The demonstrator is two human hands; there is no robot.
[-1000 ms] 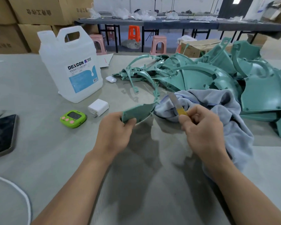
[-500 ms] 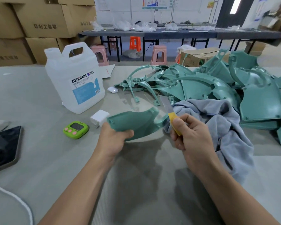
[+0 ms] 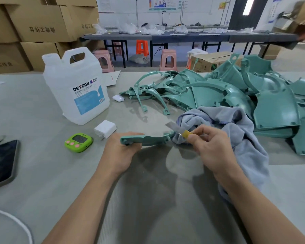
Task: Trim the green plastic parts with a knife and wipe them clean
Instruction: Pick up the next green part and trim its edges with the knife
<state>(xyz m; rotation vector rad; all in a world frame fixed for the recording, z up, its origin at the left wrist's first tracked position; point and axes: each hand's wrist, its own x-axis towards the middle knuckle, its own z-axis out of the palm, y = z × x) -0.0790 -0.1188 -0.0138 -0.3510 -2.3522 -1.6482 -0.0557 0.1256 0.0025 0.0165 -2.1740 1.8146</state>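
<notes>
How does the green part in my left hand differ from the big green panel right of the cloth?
The held part is a slim curved strip; the big panel is a broad shell. The left hand grips the held part; the panel lies in the pile. Both are teal-green plastic.

The grey worktop holds many things. Just left of the left hand sit a green timer and a white plug block, with a big white jug behind them. Far to its left lie a dark tablet and a white cable. Under the right hand lies a grey cloth, with a pile of green parts behind it.
</notes>
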